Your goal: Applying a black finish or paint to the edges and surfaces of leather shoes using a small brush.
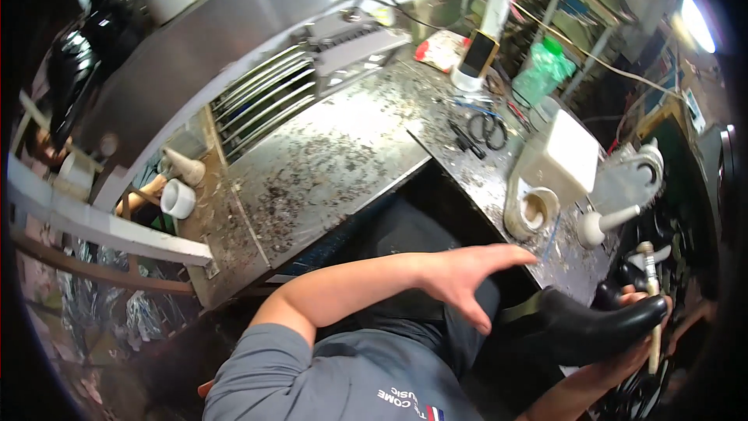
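Observation:
My left hand reaches across in front of my body, fingers and thumb spread, with nothing in it. At the lower right, my right hand is closed around a glossy black boot, whose rounded toe points right. A slim, pale-handled brush stands roughly upright across the boot's toe, also in my right hand. The boot hides part of that hand's grip. Above the boot, a white cup with pale residue inside sits at the bench's right end, by a white jug-like container.
A white squeeze bottle lies beside the cup. The stained metal bench carries black cables, a phone on a stand and a green bottle. Another person's hand shows at the left, near a white cup. Black footwear crowds the right.

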